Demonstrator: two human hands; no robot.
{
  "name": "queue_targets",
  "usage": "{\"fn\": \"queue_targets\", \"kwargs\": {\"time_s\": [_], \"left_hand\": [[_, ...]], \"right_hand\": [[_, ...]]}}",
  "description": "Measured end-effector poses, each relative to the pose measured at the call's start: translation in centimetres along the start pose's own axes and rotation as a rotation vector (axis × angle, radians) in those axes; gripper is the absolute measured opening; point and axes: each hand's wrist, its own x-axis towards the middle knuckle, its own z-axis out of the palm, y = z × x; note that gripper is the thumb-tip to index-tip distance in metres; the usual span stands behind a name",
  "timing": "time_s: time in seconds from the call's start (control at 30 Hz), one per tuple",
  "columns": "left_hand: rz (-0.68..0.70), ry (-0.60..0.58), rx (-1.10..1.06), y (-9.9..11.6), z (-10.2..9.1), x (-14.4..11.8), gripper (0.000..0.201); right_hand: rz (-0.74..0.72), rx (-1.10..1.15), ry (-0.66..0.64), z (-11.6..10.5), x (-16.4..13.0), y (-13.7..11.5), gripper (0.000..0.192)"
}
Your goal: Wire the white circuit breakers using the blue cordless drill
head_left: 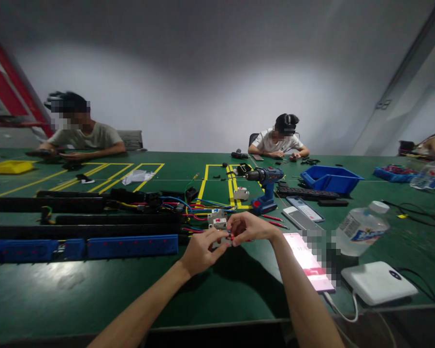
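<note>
Just above the green table, both hands meet at the fingertips around a small red part, too small and covered to name. My left hand pinches it from the left between thumb and fingers. From the right, my right hand closes its thumb and bent fingers on it. White circuit breakers sit right behind the fingers, among coloured wires. Another white breaker lies farther back. Red wires with bare metal ends rest beyond my right hand.
To the left lie long black strips and a blue socket strip. A cordless drill and blue bin stand behind. Phones, a bottle and a white power bank are at right. Other people sit across the table.
</note>
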Motion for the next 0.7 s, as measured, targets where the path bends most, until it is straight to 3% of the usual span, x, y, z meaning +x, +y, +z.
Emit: {"fn": "queue_targets", "kwargs": {"time_s": [0.2, 0.5, 0.7], "left_hand": [[0.033, 0.006, 0.025, -0.3, 0.3, -0.1, 0.012], [0.058, 0.034, 0.032, -0.2, 0.3, 0.0, 0.013], [0.082, 0.113, 0.075, -0.6, 0.1, -0.1, 0.013]], "right_hand": [[-0.018, -0.019, -0.041, 0.4, 0.6, 0.4, 0.066], [-0.038, -0.096, -0.082, 0.1, 0.3, 0.2, 0.063], [-0.017, -0.120, -0.082, -0.7, -0.4, 0.0, 0.050]]}}
